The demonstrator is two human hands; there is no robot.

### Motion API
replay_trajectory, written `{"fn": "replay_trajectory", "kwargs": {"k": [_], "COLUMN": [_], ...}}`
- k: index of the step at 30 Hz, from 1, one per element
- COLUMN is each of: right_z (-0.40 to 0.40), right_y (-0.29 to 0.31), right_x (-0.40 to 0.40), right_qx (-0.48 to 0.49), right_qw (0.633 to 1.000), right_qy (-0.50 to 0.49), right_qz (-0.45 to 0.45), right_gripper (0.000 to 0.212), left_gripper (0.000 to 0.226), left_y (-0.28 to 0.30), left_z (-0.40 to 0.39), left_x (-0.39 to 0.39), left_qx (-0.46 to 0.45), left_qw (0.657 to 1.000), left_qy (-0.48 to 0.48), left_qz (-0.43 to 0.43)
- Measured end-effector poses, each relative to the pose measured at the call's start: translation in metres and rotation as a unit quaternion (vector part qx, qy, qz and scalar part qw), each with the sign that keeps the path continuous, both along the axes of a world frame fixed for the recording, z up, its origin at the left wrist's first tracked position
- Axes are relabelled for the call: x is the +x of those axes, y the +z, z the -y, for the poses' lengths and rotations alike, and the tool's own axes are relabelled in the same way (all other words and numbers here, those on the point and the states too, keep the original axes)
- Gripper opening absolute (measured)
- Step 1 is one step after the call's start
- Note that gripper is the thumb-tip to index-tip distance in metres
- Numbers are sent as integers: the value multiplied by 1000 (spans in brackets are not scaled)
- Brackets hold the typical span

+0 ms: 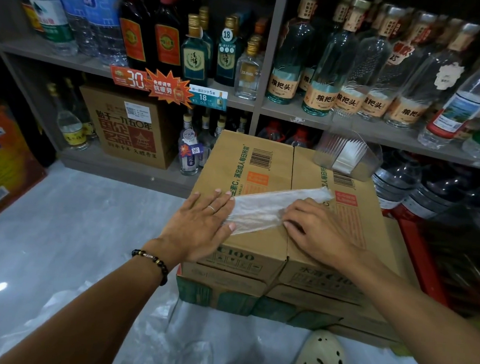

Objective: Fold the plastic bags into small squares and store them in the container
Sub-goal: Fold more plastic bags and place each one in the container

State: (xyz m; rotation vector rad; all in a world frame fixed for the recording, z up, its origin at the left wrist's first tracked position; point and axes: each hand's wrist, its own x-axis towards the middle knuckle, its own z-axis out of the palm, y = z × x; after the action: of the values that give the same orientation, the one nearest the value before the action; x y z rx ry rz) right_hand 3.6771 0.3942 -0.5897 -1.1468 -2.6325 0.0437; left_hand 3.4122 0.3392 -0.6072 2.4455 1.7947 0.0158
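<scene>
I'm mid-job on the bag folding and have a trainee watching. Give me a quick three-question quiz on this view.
1. True or false: the plastic bag lies as a long flattened strip on the cardboard box.
2. Where is the clear container of folded bags?
A. on the floor
B. on the far right corner of the box top
C. on a shelf
3. Fill in: the left hand lies ____ on the strip's near end, while the right hand presses on it with bent fingers.

Key: 1 true; 2 B; 3 flat
</scene>
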Motion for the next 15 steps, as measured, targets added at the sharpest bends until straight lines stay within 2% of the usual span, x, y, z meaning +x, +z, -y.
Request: {"fn": "replay_trajectory", "kwargs": {"k": [4, 8, 12, 15], "right_z": [1, 7, 16, 14], "right_y": [1, 8, 11, 11], "right_x": [-1, -1, -3, -4], "right_qx": [10, 26, -30, -89], "right_qw": [1000, 999, 999, 995], "right_qy": [-17, -24, -1, -33], "right_qz": [14, 26, 36, 27], "right_gripper": [12, 14, 30, 31], "left_gripper": [85, 68, 47, 40], "left_y": [4, 3, -1, 2], "left_z": [3, 21, 30, 24], "left_x": [0, 2, 1, -1], "left_qx": [23, 141, 144, 138], "left_qw": [998, 988, 985, 981], "left_qy": [13, -19, 17, 38], "left_qz": [51, 62, 92, 132]}}
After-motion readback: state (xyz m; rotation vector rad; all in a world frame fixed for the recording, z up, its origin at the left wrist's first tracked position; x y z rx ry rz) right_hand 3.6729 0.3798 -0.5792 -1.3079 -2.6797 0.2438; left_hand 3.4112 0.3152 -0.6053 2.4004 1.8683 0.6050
